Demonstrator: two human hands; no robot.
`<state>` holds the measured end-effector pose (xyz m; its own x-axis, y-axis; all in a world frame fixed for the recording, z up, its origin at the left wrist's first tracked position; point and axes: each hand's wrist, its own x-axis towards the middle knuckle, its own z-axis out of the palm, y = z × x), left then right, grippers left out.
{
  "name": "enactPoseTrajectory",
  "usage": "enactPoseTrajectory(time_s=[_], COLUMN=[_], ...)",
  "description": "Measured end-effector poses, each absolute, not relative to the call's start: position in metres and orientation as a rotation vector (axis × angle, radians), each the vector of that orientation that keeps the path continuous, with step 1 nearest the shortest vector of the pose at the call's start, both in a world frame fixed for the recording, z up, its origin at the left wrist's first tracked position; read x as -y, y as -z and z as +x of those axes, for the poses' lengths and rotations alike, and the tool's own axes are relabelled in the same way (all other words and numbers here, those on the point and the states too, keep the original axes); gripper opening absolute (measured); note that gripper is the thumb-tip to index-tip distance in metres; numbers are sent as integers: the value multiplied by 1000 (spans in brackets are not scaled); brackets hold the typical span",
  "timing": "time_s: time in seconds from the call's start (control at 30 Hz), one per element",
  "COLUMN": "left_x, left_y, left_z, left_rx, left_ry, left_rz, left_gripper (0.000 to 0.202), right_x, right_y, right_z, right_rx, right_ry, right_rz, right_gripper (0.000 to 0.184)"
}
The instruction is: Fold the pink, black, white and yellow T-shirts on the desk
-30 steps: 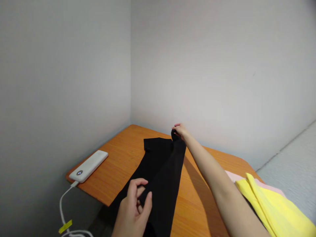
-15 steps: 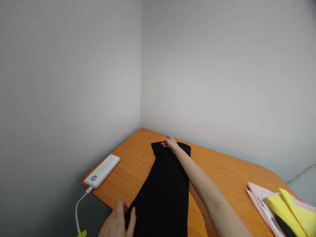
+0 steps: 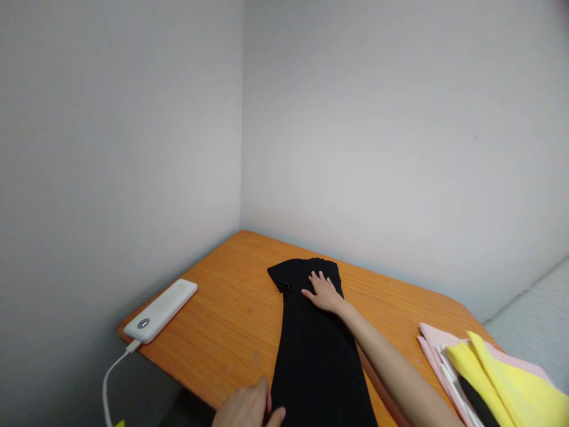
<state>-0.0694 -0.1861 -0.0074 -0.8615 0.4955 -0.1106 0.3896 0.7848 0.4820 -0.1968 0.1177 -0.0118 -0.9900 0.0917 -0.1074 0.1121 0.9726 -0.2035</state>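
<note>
Long black folded cloth garment [image 3: 316,356] flat along orange wooden table [image 3: 231,308]. Right hand [image 3: 326,292] palm down on far end, fingers spread open. Left hand [image 3: 249,409] at near edge, grip impossible to tell. Probably best: smooth outward with flat palm, pin near edge, avoid bunching.

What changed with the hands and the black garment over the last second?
The right hand let go of the black garment's raised far end and now lies flat on it. The left hand moved from the fold to the garment's near left edge; its grip is unclear. Power bank, table and cloth stack stayed put.
</note>
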Motion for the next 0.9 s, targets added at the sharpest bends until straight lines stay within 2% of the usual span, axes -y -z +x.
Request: enactPoseTrajectory(time_s=[0.1,0.17,0.27,0.4,0.53,0.67,0.9], left_x=[165,147,118,80,52,43,27], left_y=[-20,-35,-44,-34,-16,-7,-31], left_z=[-106,-148,-216,-280,-306,-322,-357], left_rx=[-2925,-3041,-3106,-3137,-3133,-3063,-2779], left_ry=[-599,-528,-464,-379,-309,-304,-439], left_rz=[667,636,566,529,498,563,659], left_gripper=[33,41,36,32,41,36,30], right_x=[-116,-109,-98,-91,-90,-90,-90], right_y=[7,10,18,28,30,30,22], right_z=[-201,-202,-199,-189,-181,-178,-174], right_rx=[-3025,-3015,-3019,-3090,-3181,-3248,-3262], right_ry=[339,349,327,272,284,331,350], right_rz=[90,72,121,202,185,166,161], right_gripper=[73,74,79,81,83,89,89])
